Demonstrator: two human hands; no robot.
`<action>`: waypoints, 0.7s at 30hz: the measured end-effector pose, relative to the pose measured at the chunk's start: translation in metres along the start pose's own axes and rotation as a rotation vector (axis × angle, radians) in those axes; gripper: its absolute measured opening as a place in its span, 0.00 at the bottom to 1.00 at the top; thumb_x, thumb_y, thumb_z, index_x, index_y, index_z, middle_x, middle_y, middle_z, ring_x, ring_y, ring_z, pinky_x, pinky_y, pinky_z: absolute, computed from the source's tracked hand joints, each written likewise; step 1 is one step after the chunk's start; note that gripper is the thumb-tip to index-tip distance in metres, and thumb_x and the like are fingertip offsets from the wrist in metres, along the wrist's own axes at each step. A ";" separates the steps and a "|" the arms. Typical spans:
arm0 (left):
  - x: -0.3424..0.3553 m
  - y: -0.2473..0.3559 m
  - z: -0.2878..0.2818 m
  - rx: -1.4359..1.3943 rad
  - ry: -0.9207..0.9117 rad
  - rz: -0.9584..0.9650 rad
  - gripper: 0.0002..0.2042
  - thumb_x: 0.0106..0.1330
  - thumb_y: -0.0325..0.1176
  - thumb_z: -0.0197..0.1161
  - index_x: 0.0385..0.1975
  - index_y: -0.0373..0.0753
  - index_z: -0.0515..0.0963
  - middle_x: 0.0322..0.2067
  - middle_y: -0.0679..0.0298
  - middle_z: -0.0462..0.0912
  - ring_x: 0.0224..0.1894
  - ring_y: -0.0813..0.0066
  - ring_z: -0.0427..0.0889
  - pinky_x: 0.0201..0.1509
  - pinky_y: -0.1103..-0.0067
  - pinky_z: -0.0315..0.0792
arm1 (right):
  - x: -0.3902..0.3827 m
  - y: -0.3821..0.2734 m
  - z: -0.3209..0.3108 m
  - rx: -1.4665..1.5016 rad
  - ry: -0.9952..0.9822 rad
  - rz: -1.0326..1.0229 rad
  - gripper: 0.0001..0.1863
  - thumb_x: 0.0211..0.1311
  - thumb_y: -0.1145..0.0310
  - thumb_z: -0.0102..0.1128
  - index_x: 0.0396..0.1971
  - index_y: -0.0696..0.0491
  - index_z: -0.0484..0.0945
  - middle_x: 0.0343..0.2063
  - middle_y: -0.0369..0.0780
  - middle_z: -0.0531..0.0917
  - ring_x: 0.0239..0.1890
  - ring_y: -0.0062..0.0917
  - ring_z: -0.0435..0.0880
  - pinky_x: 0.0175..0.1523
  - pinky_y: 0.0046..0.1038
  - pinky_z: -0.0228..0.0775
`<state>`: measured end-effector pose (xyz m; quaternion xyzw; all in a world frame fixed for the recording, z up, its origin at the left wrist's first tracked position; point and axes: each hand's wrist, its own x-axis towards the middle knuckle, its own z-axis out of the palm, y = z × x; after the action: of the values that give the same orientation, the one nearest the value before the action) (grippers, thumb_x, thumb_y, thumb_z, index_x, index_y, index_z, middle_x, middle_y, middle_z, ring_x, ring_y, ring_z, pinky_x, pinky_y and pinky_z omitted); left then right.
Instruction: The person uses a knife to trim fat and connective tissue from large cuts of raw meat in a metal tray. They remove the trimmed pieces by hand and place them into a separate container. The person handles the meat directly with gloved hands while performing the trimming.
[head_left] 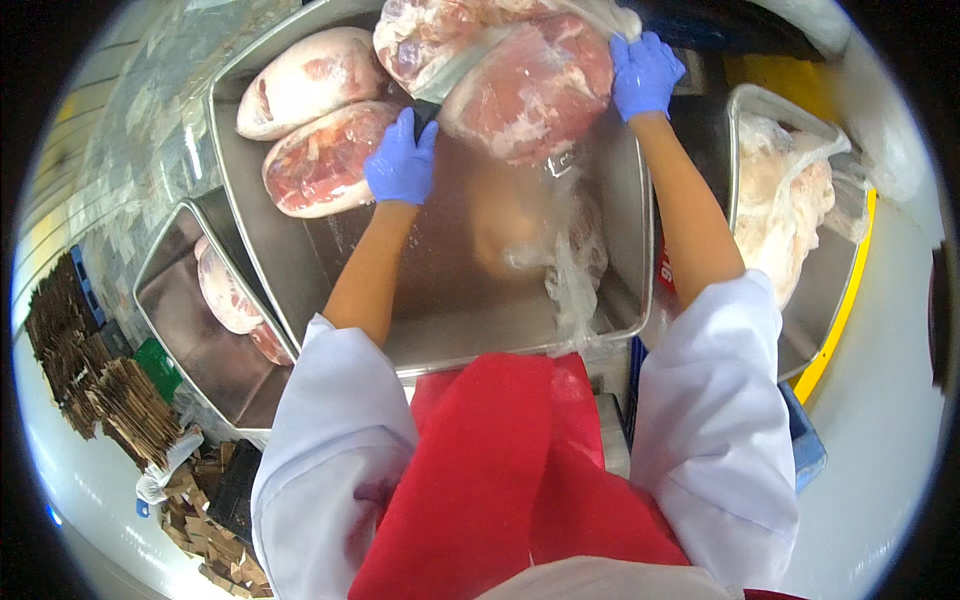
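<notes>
My left hand (398, 160), blue-gloved, grips a small black object (426, 110) beside two pale and red cuts of meat (300, 80) in a large steel tub (380, 320). At the top right my right hand (643, 75), also gloved, grips clear plastic wrapping (612, 22) at the edge of the large pieces of raw meat (528, 90). The black object is partly hidden by my fingers and the meat. Crumpled clear plastic (575, 280) lies at the tub's lower right.
A smaller tub (175, 310) with meat stands at the left, another tray (800, 340) with plastic-covered pale meat at the right. Stacked flattened cardboard (130, 405), a green crate (152, 365) and a black crate (230, 490) are at lower left. A blue crate (800, 445) is at lower right.
</notes>
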<state>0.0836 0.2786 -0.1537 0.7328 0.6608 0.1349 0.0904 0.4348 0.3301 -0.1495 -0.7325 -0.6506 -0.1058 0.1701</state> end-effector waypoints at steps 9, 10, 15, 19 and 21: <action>0.055 0.060 -0.137 0.162 -0.355 0.066 0.23 0.70 0.56 0.50 0.46 0.41 0.77 0.42 0.48 0.83 0.44 0.44 0.81 0.47 0.57 0.73 | 0.008 -0.013 -0.002 -0.112 -0.168 0.028 0.23 0.64 0.47 0.53 0.32 0.54 0.83 0.37 0.46 0.79 0.42 0.42 0.79 0.48 0.46 0.64; 0.057 0.067 -0.142 0.177 -0.364 0.061 0.23 0.70 0.55 0.50 0.46 0.41 0.77 0.42 0.48 0.83 0.44 0.44 0.81 0.47 0.57 0.73 | 0.008 -0.018 -0.007 -0.153 -0.186 -0.013 0.23 0.64 0.47 0.53 0.32 0.54 0.83 0.38 0.46 0.79 0.44 0.41 0.79 0.48 0.46 0.64; 0.038 0.047 -0.120 0.163 -0.267 0.035 0.23 0.70 0.55 0.49 0.51 0.43 0.76 0.45 0.52 0.83 0.47 0.48 0.81 0.49 0.59 0.74 | 0.012 -0.036 -0.034 -0.141 -0.304 -0.065 0.23 0.64 0.47 0.53 0.38 0.54 0.82 0.44 0.44 0.78 0.50 0.42 0.75 0.54 0.46 0.61; 0.044 0.037 -0.117 0.124 -0.365 -0.020 0.26 0.71 0.57 0.47 0.57 0.44 0.74 0.48 0.52 0.82 0.50 0.49 0.81 0.52 0.60 0.73 | -0.012 -0.061 -0.030 0.074 -0.217 0.202 0.31 0.60 0.41 0.52 0.42 0.57 0.81 0.47 0.47 0.79 0.57 0.48 0.69 0.60 0.52 0.55; 0.065 0.047 -0.138 0.188 -0.465 0.047 0.26 0.71 0.57 0.47 0.56 0.44 0.74 0.47 0.51 0.82 0.49 0.49 0.81 0.51 0.59 0.73 | -0.019 -0.086 -0.019 0.117 -0.138 0.354 0.35 0.56 0.39 0.54 0.47 0.58 0.78 0.51 0.49 0.78 0.63 0.53 0.61 0.66 0.55 0.46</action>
<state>0.0897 0.3318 -0.0036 0.7646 0.6144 -0.0973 0.1685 0.3484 0.3137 -0.1295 -0.8298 -0.5268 0.0144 0.1835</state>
